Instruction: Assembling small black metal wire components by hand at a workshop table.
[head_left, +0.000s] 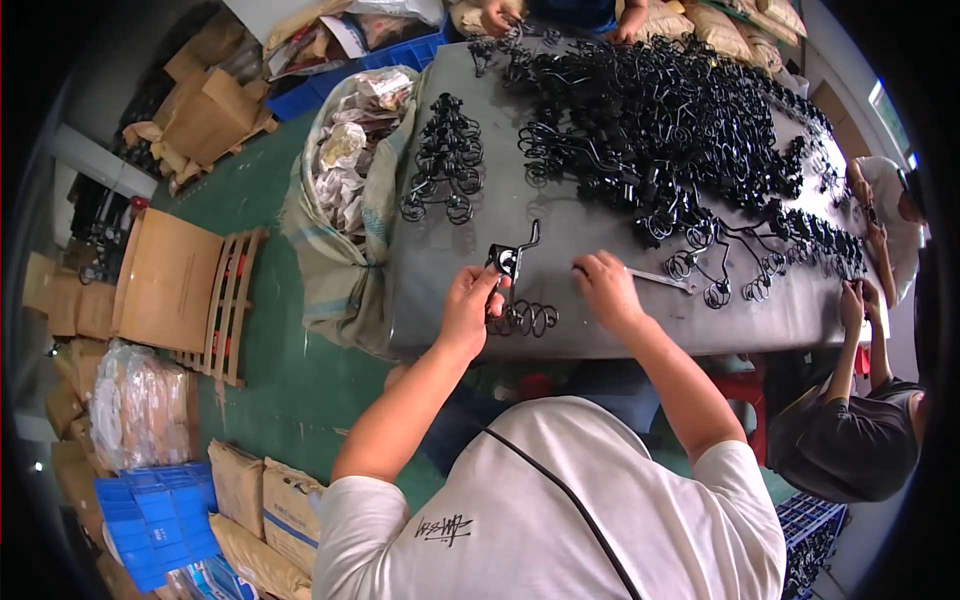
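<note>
My left hand (468,305) grips a black curled-wire metal piece (514,285) near the front edge of the grey table (600,330); its scroll end rests on the table by my fingers. My right hand (605,288) lies just to the right, fingers closed on the near end of a thin silver tool (662,280) that lies flat on the table. A big heap of black wire pieces (660,110) covers the table's far half. A small stacked bunch of the same pieces (445,160) sits at the far left.
A sack full of crumpled paper wrappings (345,180) leans on the table's left side. Another person (850,430) works at the right, more hands (500,15) at the far end. Cardboard boxes, a wooden pallet (225,305) and blue crates (150,520) stand on the green floor.
</note>
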